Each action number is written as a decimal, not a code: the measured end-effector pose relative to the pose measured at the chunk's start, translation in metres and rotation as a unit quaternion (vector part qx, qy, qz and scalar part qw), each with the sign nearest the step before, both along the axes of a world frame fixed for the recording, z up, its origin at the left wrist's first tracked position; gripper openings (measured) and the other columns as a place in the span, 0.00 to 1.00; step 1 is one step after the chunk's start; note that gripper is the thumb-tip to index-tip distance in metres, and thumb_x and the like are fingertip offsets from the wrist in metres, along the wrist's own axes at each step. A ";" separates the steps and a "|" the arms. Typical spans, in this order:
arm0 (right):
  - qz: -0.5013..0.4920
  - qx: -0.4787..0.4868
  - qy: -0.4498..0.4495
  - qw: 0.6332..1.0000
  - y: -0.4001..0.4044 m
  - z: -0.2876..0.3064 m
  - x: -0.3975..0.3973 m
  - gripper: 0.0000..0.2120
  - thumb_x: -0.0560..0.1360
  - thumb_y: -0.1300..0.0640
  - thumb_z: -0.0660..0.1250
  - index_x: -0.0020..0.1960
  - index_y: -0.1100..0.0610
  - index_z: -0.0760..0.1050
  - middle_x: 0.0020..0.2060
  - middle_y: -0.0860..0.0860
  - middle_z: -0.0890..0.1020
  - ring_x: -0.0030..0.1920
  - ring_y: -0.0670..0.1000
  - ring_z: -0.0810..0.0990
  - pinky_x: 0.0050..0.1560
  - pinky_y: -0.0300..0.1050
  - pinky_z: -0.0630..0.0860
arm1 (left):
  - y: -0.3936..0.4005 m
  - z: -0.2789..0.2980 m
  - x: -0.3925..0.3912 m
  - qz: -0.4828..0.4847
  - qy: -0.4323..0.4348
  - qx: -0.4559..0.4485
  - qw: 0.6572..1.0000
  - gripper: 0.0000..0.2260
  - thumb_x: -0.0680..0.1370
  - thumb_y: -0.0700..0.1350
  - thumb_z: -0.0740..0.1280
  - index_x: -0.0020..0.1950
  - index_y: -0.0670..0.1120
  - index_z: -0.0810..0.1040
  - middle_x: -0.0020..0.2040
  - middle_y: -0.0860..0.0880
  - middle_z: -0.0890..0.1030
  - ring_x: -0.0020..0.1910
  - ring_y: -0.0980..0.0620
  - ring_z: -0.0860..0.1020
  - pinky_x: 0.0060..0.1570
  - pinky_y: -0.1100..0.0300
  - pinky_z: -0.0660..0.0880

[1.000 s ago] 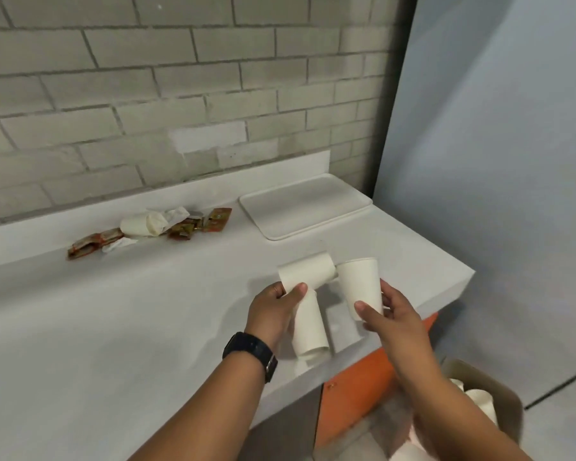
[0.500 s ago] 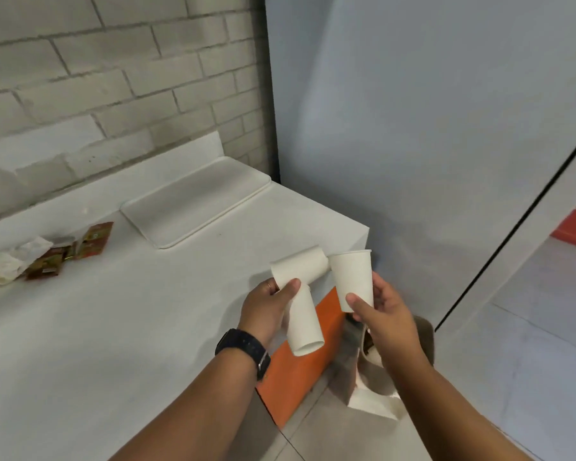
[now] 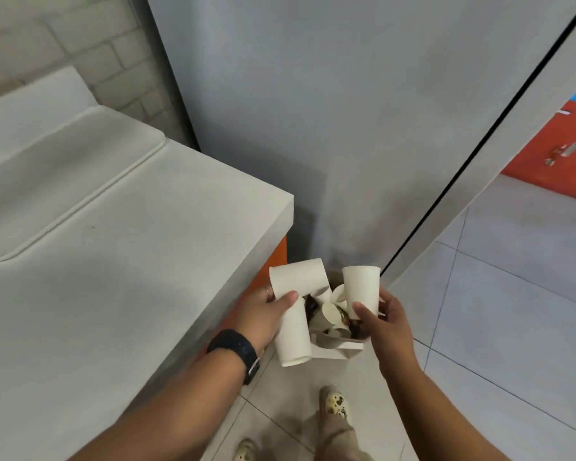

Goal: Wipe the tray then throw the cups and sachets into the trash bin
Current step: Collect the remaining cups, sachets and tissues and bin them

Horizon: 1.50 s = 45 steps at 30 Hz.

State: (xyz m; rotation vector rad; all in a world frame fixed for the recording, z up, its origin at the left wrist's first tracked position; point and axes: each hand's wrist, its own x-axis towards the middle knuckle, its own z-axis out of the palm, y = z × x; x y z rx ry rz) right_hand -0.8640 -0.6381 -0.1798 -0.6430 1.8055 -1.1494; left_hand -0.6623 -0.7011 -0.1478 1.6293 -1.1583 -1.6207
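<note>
My left hand (image 3: 263,316) grips two white paper cups: one lies sideways (image 3: 298,277) above my thumb, the other (image 3: 293,337) hangs mouth down below it. My right hand (image 3: 384,319) holds a third white cup (image 3: 361,286) upright. All three are above the cardboard trash bin (image 3: 338,347) on the floor, which contains several used cups and dark scraps. The white tray (image 3: 57,181) lies on the white counter (image 3: 130,294) at the left. No sachets are in view.
The counter's right end stands beside the bin, with an orange cabinet front (image 3: 278,257) below it. A grey wall panel (image 3: 346,111) rises behind the bin. My feet (image 3: 335,402) stand on the tiled floor in front of it.
My view has swung right and down, away from the sachets. Both hands carried the cups off the counter's edge and now hold them over the bin.
</note>
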 end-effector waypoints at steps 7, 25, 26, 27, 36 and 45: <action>0.088 0.197 0.056 0.975 -0.044 -0.088 -0.059 0.37 0.74 0.50 0.70 0.76 0.58 0.56 0.69 0.58 0.70 0.62 0.57 0.74 0.55 0.47 0.70 | -0.019 -0.055 -0.034 0.064 -0.036 0.079 0.994 0.03 0.75 0.45 0.71 0.47 0.49 0.80 0.48 0.50 0.84 0.49 0.50 0.81 0.52 0.51 0.77; 0.235 0.283 0.089 0.926 -0.077 -0.125 -0.123 0.21 0.77 0.49 0.64 0.67 0.55 0.72 0.62 0.52 0.78 0.62 0.53 0.75 0.57 0.43 0.69 | -0.086 -0.152 -0.128 -0.023 -0.149 0.163 0.975 0.25 0.73 0.52 0.71 0.67 0.45 0.72 0.64 0.47 0.76 0.61 0.47 0.75 0.59 0.55 0.72; 0.245 0.283 0.096 0.922 -0.078 -0.124 -0.122 0.20 0.78 0.49 0.63 0.68 0.56 0.71 0.63 0.52 0.77 0.62 0.53 0.75 0.58 0.43 0.69 | -0.086 -0.152 -0.125 -0.025 -0.153 0.172 0.973 0.27 0.74 0.52 0.71 0.70 0.45 0.70 0.66 0.47 0.75 0.63 0.47 0.74 0.60 0.56 0.71; 0.257 0.286 0.101 0.917 -0.080 -0.121 -0.121 0.20 0.78 0.50 0.62 0.68 0.56 0.71 0.64 0.53 0.77 0.63 0.53 0.74 0.60 0.44 0.68 | -0.084 -0.150 -0.120 -0.027 -0.164 0.175 0.971 0.28 0.74 0.53 0.71 0.71 0.45 0.68 0.67 0.48 0.73 0.65 0.47 0.73 0.61 0.56 0.71; 0.294 0.262 0.037 0.918 -0.100 -0.101 -0.079 0.18 0.78 0.52 0.64 0.67 0.55 0.72 0.63 0.52 0.77 0.63 0.53 0.75 0.59 0.44 0.72 | -0.066 -0.122 -0.070 0.014 -0.199 0.161 0.967 0.28 0.73 0.55 0.71 0.69 0.49 0.69 0.70 0.50 0.70 0.67 0.48 0.71 0.67 0.50 0.68; 0.358 0.135 0.048 0.923 -0.116 -0.038 -0.023 0.13 0.77 0.52 0.66 0.60 0.54 0.77 0.51 0.47 0.81 0.54 0.50 0.79 0.47 0.32 0.69 | -0.039 -0.040 -0.046 -0.003 -0.207 0.084 0.975 0.20 0.77 0.51 0.67 0.67 0.47 0.72 0.66 0.50 0.75 0.64 0.51 0.74 0.64 0.59 0.69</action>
